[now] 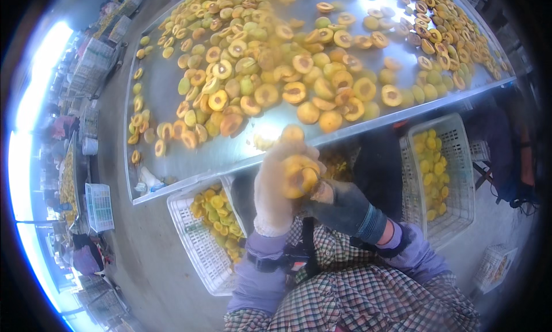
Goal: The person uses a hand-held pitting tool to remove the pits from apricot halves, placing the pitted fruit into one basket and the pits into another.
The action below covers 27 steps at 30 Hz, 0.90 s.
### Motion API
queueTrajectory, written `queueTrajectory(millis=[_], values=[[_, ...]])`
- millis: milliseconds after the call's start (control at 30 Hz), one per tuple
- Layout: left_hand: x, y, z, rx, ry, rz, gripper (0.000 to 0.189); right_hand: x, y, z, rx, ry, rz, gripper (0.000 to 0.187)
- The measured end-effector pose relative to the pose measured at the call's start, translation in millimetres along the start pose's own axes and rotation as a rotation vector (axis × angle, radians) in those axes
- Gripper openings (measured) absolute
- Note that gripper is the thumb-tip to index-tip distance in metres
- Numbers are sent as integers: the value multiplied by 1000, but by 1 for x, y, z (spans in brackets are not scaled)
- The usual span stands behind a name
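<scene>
My left hand (276, 185), in a pale glove, is closed around a cut yellow stone fruit half (297, 176), its hollow showing. Another piece of yellow fruit (292, 133) sits at the top of that hand. Close against the fruit is my right hand (345, 211), in a dark grey glove; a thin curved edge, perhaps a tool, shows at the fruit, but its handle is hidden. Both hands are in front of the near edge of a metal table (194, 159). Many halved fruits (241, 68) lie spread over the table.
A white plastic crate (189, 241) of yellow fruit halves stands below the table at left, another crate (461, 181) at right. A crumpled white item (148, 176) lies at the table's left corner. Farther left are a person (86, 254), stacked crates (88, 66) and another fruit-covered table.
</scene>
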State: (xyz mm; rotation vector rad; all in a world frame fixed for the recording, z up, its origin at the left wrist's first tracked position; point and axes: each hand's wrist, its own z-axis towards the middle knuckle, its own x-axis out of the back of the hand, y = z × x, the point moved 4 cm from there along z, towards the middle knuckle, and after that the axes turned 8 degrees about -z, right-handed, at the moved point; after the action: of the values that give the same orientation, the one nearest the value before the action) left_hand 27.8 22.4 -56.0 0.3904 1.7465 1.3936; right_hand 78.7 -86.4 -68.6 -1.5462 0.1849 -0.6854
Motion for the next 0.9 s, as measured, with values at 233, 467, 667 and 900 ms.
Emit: queueTrajectory(millis=[233,467,667,900], values=[[-12,19,-14,64,34,25,17,0,-9,-4,51,-92,49,16],[-26,36,-2,-212,-175,664,39,-4,17,-11,-63,-303,239,17],[-36,40,8,-99,-249,832,15,-1,14,-13,62,-399,285,22],[-33,24,18,313,-426,505,22,2,38,-26,79,-454,453,27]])
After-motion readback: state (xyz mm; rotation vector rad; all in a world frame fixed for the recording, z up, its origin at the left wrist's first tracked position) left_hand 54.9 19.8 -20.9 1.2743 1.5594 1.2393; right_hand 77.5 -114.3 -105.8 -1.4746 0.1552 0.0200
